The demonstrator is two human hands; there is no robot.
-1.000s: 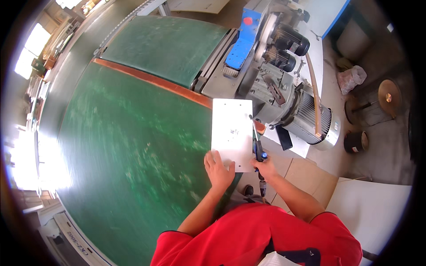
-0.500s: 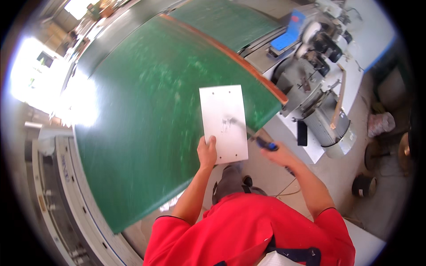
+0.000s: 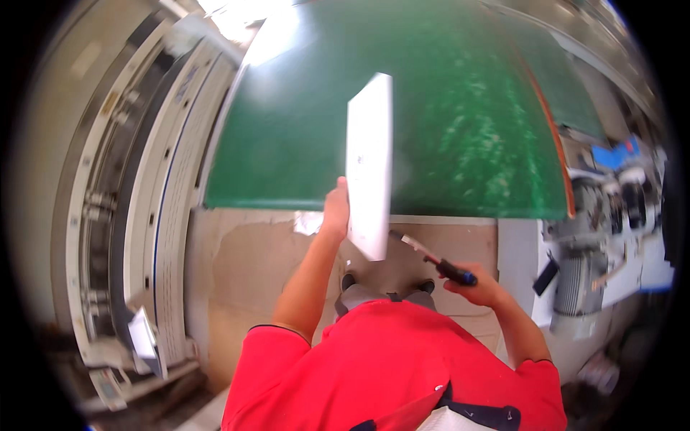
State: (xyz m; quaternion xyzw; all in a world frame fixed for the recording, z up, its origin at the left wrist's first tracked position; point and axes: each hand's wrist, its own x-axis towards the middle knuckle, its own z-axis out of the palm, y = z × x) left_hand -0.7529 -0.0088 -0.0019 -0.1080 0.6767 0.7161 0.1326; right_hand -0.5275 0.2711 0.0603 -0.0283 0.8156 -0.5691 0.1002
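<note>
Head: left fingers (image 3: 341, 184) hold panel (image 3: 369, 169); right fingers (image 3: 453, 286), blowgun (image 3: 451, 271).

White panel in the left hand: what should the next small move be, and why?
I'd probably draw the black tool in the right hand slightly rightward: its tip shows close to the lower end of the white panel, which the left hand holds tilted by its left edge, so turning it might knock the tip.
</note>
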